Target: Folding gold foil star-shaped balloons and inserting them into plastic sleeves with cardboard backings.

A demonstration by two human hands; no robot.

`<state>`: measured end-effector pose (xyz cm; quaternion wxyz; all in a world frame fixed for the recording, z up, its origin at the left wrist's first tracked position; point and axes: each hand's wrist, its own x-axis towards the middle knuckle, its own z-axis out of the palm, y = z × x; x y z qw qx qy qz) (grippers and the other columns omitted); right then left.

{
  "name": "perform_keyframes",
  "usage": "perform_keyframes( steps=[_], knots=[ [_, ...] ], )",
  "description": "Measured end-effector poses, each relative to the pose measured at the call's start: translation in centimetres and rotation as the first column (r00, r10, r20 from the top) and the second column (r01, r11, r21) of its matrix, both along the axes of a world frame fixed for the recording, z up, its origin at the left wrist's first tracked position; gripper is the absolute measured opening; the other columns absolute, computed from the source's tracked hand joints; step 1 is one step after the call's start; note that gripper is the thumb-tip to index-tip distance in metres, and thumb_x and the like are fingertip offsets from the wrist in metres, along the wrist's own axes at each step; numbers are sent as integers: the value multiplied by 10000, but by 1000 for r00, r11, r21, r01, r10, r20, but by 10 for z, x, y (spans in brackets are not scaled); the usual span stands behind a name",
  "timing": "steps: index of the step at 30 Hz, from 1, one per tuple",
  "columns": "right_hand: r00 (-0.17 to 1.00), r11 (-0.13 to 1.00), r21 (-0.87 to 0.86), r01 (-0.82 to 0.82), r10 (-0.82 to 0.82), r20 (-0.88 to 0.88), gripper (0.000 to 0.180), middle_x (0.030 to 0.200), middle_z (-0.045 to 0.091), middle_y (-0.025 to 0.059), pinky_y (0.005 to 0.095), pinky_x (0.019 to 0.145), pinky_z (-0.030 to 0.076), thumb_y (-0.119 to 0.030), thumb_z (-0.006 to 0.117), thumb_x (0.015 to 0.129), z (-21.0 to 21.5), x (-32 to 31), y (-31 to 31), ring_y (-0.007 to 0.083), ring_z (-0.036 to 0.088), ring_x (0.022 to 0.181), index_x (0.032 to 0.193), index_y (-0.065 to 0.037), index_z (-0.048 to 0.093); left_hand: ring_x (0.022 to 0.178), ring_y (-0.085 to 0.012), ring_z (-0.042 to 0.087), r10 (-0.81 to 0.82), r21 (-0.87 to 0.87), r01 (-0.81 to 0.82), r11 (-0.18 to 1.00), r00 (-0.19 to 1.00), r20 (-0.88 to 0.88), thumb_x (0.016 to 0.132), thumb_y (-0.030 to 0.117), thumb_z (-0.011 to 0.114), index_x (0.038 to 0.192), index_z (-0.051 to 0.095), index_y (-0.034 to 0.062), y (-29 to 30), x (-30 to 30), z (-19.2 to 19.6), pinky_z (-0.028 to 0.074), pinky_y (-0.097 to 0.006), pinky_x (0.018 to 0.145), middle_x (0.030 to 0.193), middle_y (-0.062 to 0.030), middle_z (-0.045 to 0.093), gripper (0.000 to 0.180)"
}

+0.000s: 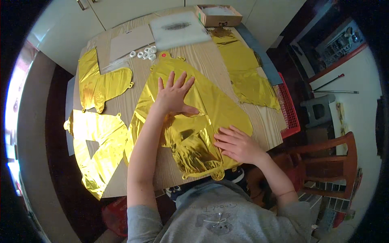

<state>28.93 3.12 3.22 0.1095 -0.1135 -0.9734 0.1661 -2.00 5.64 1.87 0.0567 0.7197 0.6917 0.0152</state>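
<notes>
A large flat gold foil balloon [223, 105] lies on the wooden table right in front of me, with small tabs along its edges. Fingers spread, my left hand [174, 95] rests on its upper middle. My right hand [239, 146] lies with fingers extended on its lower right part. Between and below the hands, a crinkled, shiny foil section [194, 152] reaches the table's near edge; whether it is a fold or a separate piece, I cannot tell. Neither hand grips anything.
More flat gold balloons lie at upper left [99, 87], lower left [101, 141] and right [243, 65]. Small white rolls [149, 52] sit near a white sheet [178, 34] with a dark patch. An open cardboard box [221, 19] stands behind. A red basket [288, 113] and wooden chair [332, 162] are to the right.
</notes>
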Motion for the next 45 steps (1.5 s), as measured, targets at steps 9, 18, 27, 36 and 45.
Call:
perform_keyframes(
  steps=[9,18,27,36,45],
  knots=[
    [998,999,-16,-51,51,40,464,1379,531,54,466,1114,320,-282,691,826,-7,-9,7,273,435,1334,1258,-131,610,1455,-396,150,7,4,-7,1000,1000,-19,493,836,666,1518,260,263,0,0,-1,143,-678,1110,1583,-82,223,1242],
    [999,998,62,-11,13,-38,342,1271,611,9,438,1055,371,-280,690,818,-5,-13,8,226,492,1264,1122,-123,682,1451,-401,163,4,18,-3,1000,1000,-17,485,840,665,1517,257,270,0,1,-2,144,-677,1112,1578,-82,237,1248],
    [996,995,61,85,-87,21,569,1335,573,7,434,1043,351,-457,685,769,-1,-20,3,244,449,1291,1204,-93,643,1454,-398,155,6,13,-5,1000,1000,-22,479,837,672,1517,255,275,1,1,-2,147,-680,1109,1583,-78,228,1252],
    [964,993,115,37,-66,258,1111,1479,421,53,497,1120,261,-673,727,532,11,-23,7,383,283,1391,1426,-87,426,1456,-393,153,7,3,-7,1000,999,-32,481,846,660,1522,243,279,1,1,-2,142,-688,1105,1584,-73,227,1256],
    [932,999,49,-21,2,362,1249,1548,239,169,550,1141,182,-742,723,455,22,-29,7,454,177,1414,1475,-131,343,1459,-395,138,5,-41,-7,999,998,-65,501,856,641,1530,215,274,3,0,-1,125,-683,1111,1592,-75,199,1257]
  ],
)
